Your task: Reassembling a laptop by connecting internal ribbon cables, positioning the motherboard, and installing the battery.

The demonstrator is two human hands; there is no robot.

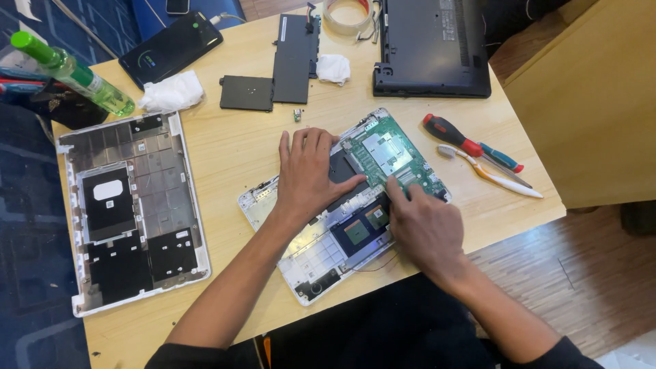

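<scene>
Laptop chassis (311, 263) under left hand (307, 174), right hand (424, 222) fingertips on green circuit board (389, 154)

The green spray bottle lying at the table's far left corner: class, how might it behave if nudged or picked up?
The green spray bottle lies on its side and looks round, so a nudge would probably roll it. It rests near the table edge, so it might drop off. Its clear plastic body likely feels light and smooth.

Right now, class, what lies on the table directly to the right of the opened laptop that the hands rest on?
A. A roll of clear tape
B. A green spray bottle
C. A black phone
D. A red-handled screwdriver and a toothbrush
D: the red-handled screwdriver and the toothbrush lie just right of the opened laptop.
</scene>
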